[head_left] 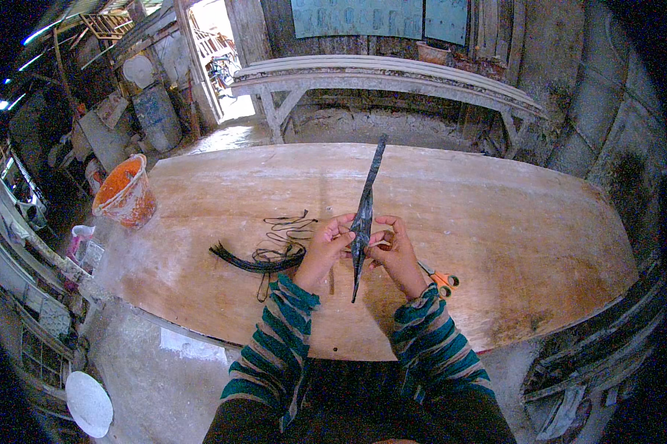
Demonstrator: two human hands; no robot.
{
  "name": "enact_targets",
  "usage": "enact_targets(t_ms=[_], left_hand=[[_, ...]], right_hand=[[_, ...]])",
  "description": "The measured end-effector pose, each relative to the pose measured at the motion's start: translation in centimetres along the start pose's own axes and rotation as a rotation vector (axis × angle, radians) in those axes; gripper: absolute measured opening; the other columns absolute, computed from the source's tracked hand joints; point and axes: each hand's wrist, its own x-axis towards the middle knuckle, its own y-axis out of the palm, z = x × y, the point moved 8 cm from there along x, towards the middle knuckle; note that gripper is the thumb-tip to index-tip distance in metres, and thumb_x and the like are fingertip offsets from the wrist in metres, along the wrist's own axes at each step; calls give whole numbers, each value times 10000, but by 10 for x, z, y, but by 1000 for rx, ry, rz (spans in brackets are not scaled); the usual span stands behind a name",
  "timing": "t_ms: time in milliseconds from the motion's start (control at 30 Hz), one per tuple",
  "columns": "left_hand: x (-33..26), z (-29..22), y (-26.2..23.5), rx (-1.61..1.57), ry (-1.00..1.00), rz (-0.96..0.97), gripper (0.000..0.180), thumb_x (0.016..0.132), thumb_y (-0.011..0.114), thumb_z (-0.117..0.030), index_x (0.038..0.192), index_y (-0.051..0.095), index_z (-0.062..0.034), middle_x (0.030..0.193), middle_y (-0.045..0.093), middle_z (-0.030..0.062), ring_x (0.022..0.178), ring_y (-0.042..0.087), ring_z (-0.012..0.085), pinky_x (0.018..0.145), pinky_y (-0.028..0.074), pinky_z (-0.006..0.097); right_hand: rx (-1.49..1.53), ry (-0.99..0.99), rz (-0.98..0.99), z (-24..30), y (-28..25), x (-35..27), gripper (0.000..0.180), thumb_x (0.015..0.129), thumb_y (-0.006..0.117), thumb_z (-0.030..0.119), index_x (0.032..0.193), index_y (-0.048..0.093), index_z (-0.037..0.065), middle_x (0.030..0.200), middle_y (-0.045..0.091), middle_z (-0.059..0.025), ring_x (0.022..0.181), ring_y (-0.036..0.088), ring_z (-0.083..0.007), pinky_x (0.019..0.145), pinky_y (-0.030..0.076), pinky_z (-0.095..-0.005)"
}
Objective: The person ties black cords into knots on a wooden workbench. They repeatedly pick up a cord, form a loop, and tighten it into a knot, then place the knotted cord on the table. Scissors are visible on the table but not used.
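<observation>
A long, narrow black strip (369, 191), creased and slightly shiny like plastic or fabric, stands nearly upright between my hands over the wooden table. My left hand (324, 248) pinches its left edge, at the wider middle part. On the other side, my right hand (395, 257) has its thumb and fingertips closed at the strip's right edge. The strip's lower end tapers to a point below my fingers. Left of my left hand lie a bundle of black strips (255, 263) and a loose tangle of thin black cord (285, 228). Orange-handled scissors (444, 281) lie beside my right wrist.
The pale wooden table (511, 237) spreads in front of me. An orange bucket (126, 194) smeared with white stands at its left. A long whitish bench (392, 74) is behind it. A round white lid-like disc (89, 404) is at the lower left.
</observation>
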Motion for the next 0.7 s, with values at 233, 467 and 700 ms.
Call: enact_targets(t_ms=[233,467,700], left_hand=[[2,3,-4,28,23,-21,349,846,497,-91,1190,444,-67,847,569,7,762,572,110,601,487,256],[2,4,-4,21,26,-41,373,845,503,-92,1209,422,-80,832,567,0,759,572,104,570,483,233],[1,-3,-2,53,54,-34,435,819,526,-55,1232,393,-87,846,519,-3,768,554,100,567,478,227]], right_hand=[[-11,-34,11,-7,-2,4,543,697,590,-33,1151,327,106,838,521,-60,696,545,-134,503,456,-230],[-121,-86,-30,2,-3,1,524,710,573,-34,1153,332,111,814,513,-41,644,520,-104,446,424,-210],[-52,-39,7,-7,0,2,545,713,591,-26,1167,324,113,811,515,-39,697,551,-133,480,467,-230]])
